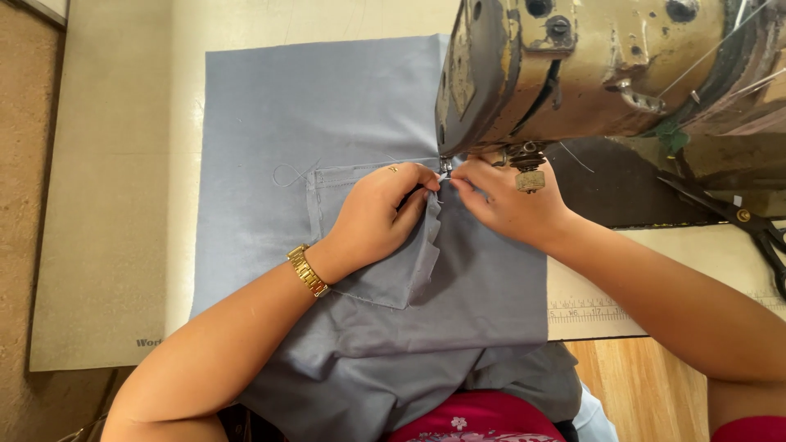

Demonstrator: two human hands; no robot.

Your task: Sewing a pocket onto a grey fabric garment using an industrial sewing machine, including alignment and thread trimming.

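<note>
A grey-blue cloth (pixel 311 106) lies spread on the table under an old sewing machine (pixel 573 65). A pocket piece (pixel 385 274) of the same cloth sits on it, its right edge lifted and folded. My left hand (pixel 381 214), with a gold watch band on the wrist, pinches the pocket's upper right corner by the presser foot (pixel 446 166). My right hand (pixel 508 200) grips the cloth just right of the needle, fingertips meeting the left hand's. A loose thread loops at the pocket's top left corner.
Black scissors (pixel 753 225) lie at the right beside the machine. A beige mat (pixel 106 205) covers the table at left, and a ruler strip (pixel 598 311) runs along the front edge at right. The cloth hangs down over my lap.
</note>
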